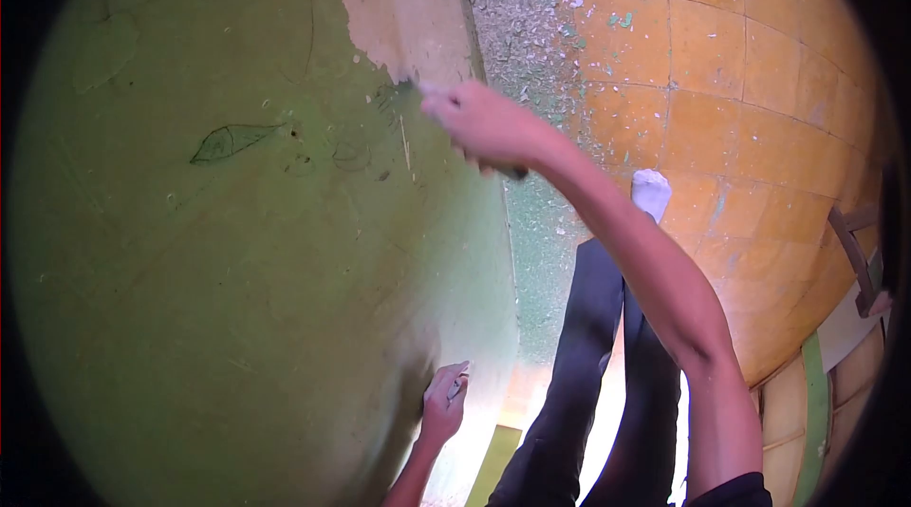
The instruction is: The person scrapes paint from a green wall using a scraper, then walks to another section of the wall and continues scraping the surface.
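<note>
My right hand [489, 122] is wrapped round a scraper [414, 84], blurred in part by motion. Its blade meets the green wall [275, 251] at the lower edge of a bare, pinkish patch [403, 4] where the paint is off. A dark end of the handle sticks out below my palm. Lower down, my left hand [443, 403] is by the wall with its fingers curled. Pale dust seems to coat the fingertips, and whatever they hold, if anything, I cannot make out.
Paint flakes [527, 42] lie thick along the wall's foot and scatter over the orange tiled floor [731, 127]. My legs in dark trousers [569, 346] and a pale-covered foot [650, 192] are below my right arm. Brown wooden furniture [859, 260] stands at the right edge.
</note>
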`<action>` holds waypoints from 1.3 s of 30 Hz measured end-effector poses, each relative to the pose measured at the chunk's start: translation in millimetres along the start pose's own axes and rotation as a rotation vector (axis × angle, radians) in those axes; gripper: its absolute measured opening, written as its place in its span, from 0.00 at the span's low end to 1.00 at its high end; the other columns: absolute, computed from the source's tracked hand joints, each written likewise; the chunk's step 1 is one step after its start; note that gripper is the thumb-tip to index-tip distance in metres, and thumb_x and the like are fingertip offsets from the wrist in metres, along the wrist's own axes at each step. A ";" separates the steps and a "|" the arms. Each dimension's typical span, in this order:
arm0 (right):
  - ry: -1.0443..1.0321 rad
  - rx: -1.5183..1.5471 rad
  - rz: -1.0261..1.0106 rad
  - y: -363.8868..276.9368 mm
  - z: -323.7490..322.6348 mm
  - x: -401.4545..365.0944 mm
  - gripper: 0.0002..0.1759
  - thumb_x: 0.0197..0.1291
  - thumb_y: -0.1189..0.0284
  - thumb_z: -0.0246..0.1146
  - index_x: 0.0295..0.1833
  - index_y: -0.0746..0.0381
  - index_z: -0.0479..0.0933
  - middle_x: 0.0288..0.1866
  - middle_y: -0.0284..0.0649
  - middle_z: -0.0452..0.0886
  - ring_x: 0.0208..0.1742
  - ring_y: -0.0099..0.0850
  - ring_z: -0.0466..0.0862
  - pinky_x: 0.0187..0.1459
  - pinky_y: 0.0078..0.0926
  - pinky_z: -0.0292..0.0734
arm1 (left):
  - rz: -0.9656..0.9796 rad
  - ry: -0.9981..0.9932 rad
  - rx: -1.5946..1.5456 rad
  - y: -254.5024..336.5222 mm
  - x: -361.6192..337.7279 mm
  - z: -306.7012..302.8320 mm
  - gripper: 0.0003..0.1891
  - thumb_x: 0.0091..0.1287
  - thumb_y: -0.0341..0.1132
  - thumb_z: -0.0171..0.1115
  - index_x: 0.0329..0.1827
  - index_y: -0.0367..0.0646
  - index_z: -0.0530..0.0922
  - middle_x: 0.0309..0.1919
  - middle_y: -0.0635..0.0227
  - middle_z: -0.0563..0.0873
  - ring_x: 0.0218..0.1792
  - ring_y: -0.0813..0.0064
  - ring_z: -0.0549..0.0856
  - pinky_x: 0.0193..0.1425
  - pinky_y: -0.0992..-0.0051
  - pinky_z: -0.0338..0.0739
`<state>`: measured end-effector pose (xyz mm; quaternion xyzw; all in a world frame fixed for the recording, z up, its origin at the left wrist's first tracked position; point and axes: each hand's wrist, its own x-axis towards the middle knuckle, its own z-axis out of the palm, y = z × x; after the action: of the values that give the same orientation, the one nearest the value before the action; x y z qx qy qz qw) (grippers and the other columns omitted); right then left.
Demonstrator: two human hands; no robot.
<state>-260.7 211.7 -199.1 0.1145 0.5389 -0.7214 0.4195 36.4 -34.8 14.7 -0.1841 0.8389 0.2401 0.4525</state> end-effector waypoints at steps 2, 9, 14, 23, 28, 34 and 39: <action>-0.046 -0.012 0.013 -11.3 12.1 -25.9 0.26 0.76 0.57 0.46 0.63 0.66 0.74 0.24 0.36 0.72 0.19 0.27 0.75 0.21 0.30 0.77 | 0.035 0.019 0.008 -4.0 7.7 1.2 0.15 0.70 0.23 0.58 0.58 0.35 0.80 0.47 0.52 0.84 0.45 0.61 0.85 0.52 0.69 0.79; 0.050 0.032 0.039 8.8 13.7 5.0 0.23 0.75 0.58 0.48 0.60 0.65 0.76 0.24 0.36 0.72 0.19 0.26 0.75 0.21 0.29 0.75 | 0.029 -0.003 0.009 -2.1 2.9 -1.8 0.14 0.70 0.23 0.58 0.58 0.35 0.80 0.46 0.52 0.84 0.46 0.59 0.85 0.52 0.68 0.79; 0.040 0.036 0.129 28.5 19.4 1.2 0.29 0.75 0.59 0.47 0.76 0.59 0.67 0.22 0.33 0.69 0.16 0.25 0.71 0.21 0.29 0.74 | 0.065 0.014 0.040 -5.1 4.0 -0.5 0.14 0.70 0.23 0.58 0.57 0.35 0.81 0.47 0.51 0.83 0.47 0.58 0.85 0.53 0.67 0.79; -0.036 0.056 0.053 13.9 12.9 -23.0 0.30 0.75 0.60 0.46 0.79 0.57 0.61 0.21 0.32 0.66 0.16 0.25 0.69 0.19 0.28 0.74 | 0.072 0.018 0.055 -12.3 4.6 7.1 0.12 0.74 0.27 0.57 0.58 0.36 0.81 0.48 0.55 0.84 0.46 0.66 0.85 0.53 0.71 0.78; 0.060 0.091 0.054 7.1 34.3 -28.1 0.31 0.75 0.61 0.46 0.79 0.58 0.61 0.21 0.33 0.66 0.16 0.26 0.72 0.18 0.29 0.75 | 0.049 0.022 0.045 -4.4 4.8 0.6 0.13 0.73 0.25 0.57 0.58 0.36 0.81 0.47 0.55 0.84 0.46 0.66 0.85 0.52 0.71 0.78; 0.136 0.015 0.046 11.3 34.7 -21.6 0.30 0.74 0.62 0.45 0.78 0.60 0.63 0.21 0.35 0.68 0.17 0.27 0.74 0.19 0.30 0.76 | 0.089 0.041 0.044 -13.2 8.6 10.7 0.14 0.71 0.23 0.57 0.59 0.37 0.80 0.48 0.55 0.84 0.46 0.66 0.85 0.51 0.71 0.79; 0.177 0.049 0.004 13.6 50.6 -18.9 0.27 0.74 0.61 0.46 0.71 0.63 0.72 0.21 0.36 0.70 0.17 0.28 0.75 0.20 0.31 0.75 | 0.091 0.010 0.005 -14.8 6.8 6.4 0.16 0.70 0.23 0.57 0.59 0.35 0.80 0.49 0.49 0.83 0.47 0.56 0.85 0.52 0.65 0.80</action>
<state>-224.5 175.6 -176.8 0.1891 0.5560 -0.7206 0.3686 45.0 -43.9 2.4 -0.1459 0.8493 0.2573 0.4372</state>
